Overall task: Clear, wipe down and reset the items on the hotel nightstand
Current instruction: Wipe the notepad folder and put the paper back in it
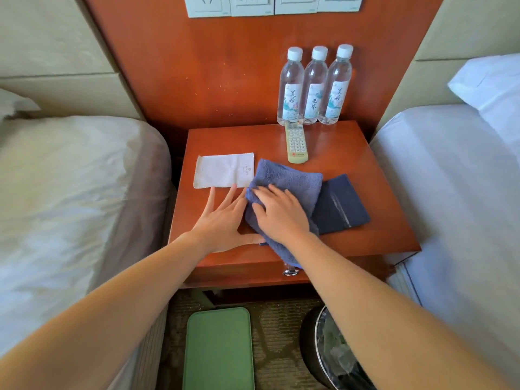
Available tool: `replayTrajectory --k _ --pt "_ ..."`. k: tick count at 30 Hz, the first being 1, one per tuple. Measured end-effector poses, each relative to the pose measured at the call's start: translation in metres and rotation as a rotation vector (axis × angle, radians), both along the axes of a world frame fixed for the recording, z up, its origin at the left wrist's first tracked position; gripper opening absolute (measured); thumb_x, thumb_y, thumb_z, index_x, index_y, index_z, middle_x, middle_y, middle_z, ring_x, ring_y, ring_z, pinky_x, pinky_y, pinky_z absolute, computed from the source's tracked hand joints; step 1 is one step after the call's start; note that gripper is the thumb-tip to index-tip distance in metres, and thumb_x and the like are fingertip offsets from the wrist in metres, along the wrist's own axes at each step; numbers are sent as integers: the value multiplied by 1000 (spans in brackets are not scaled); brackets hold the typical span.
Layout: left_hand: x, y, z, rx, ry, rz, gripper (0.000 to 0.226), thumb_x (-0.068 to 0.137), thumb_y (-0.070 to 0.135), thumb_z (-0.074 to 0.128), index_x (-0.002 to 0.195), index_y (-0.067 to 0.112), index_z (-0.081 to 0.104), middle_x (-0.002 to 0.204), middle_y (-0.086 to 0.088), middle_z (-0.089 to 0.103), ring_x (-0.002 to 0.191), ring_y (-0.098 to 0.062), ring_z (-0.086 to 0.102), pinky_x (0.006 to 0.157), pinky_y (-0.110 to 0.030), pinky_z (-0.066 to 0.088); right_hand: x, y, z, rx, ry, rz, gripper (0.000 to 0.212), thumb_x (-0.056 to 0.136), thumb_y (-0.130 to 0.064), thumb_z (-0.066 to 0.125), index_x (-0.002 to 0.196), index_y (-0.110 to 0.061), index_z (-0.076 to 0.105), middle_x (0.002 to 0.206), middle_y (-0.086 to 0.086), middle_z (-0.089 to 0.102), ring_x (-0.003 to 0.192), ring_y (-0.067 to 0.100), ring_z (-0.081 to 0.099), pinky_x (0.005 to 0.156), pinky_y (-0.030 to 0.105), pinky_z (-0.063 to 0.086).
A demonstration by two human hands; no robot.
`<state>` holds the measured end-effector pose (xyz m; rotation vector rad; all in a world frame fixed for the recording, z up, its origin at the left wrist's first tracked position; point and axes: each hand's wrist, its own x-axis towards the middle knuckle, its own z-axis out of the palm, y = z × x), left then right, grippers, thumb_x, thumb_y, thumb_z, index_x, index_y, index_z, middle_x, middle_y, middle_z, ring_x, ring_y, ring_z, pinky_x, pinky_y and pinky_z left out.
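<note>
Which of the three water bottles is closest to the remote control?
The leftmost bottle: the remote control ends right at its base; the other two stand farther to the right.

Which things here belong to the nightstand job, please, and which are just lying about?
Job: nightstand, blue cloth under the right hand, water bottles, remote, white napkin, dark folder.
Lying about: green object on the floor, bin, beds, wall switches.

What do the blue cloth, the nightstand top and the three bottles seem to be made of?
Blue cloth: soft terry-like fabric, matte; its surface looks fuzzy and looped. Nightstand top: reddish wood or veneer, glossy lacquer; it reflects light. Bottles: clear plastic, probably, with white caps and printed labels.
</note>
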<state>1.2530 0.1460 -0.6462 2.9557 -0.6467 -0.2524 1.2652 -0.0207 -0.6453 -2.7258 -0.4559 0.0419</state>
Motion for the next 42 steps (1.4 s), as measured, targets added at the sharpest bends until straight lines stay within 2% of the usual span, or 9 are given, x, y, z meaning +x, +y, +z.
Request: replayTrajectory --k 6,10,13,17,20,25,31,36,42 --pt "-2 -3 11 107 67 20 113 70 91 22 156 20 5 164 7 -3 149 -20 -18 117 -59 -12 19 -86 3 67 -60 -158 32 99 -30 39 120 -22 61 113 6 65 105 31 59 91 42 43" --pt "-1 -3 8 91 -2 -56 105 78 87 21 156 19 0 164 1 -10 149 -21 -16 118 -59 -7 20 -135 -1 25 32 -328 43 101 -37 33 140 -25 45 133 7 54 125 35 48 106 48 35" --pt "-3 -6 7 66 -2 -264 76 91 70 20 155 36 -5 162 9 -12 149 -15 -14 120 -49 -12 24 -141 2 18 95 -285 45 103 -33 33 148 -24 35 150 5 41 141 32 32 115 49 24" --pt "-18 3 6 112 -155 -319 72 90 77 18 153 44 12 163 7 16 149 -20 20 121 -48 12 24 -153 14 -158 -30 -248 41 102 -29 37 141 -22 44 131 9 58 123 33 50 97 46 39" --pt "-35 11 2 55 -359 -386 73 86 79 32 144 36 43 137 -2 54 111 -25 57 98 -46 42 22 -154 23 -47 -117 -348 37 96 -20 48 132 -19 54 119 10 63 117 36 53 91 46 44" --pt "-53 -5 -1 -128 -541 -434 63 82 75 49 120 28 67 91 -2 60 77 -21 60 71 -34 43 -3 -104 38 -24 -336 -209 33 86 -5 60 117 -15 66 112 6 68 105 33 57 84 42 48" --pt "-68 -23 -8 -109 -578 -314 53 83 70 50 87 21 68 75 4 57 63 -18 55 68 -34 37 -23 -65 24 -55 108 -58 40 98 -35 51 136 -23 53 146 -7 47 135 15 41 105 42 42" --pt "-42 -10 19 -306 -400 -64 34 92 50 45 105 27 67 98 7 64 83 -19 63 78 -36 43 -3 -68 24 -30 160 39 46 97 -30 54 142 -25 45 154 -9 37 140 15 36 112 37 34" --pt "12 37 30 -115 -45 228 45 95 19 49 137 11 36 144 -11 44 113 -36 57 96 -40 42 12 -64 30 2 193 39 41 98 -25 53 139 -22 49 150 -5 42 139 17 37 112 34 31"
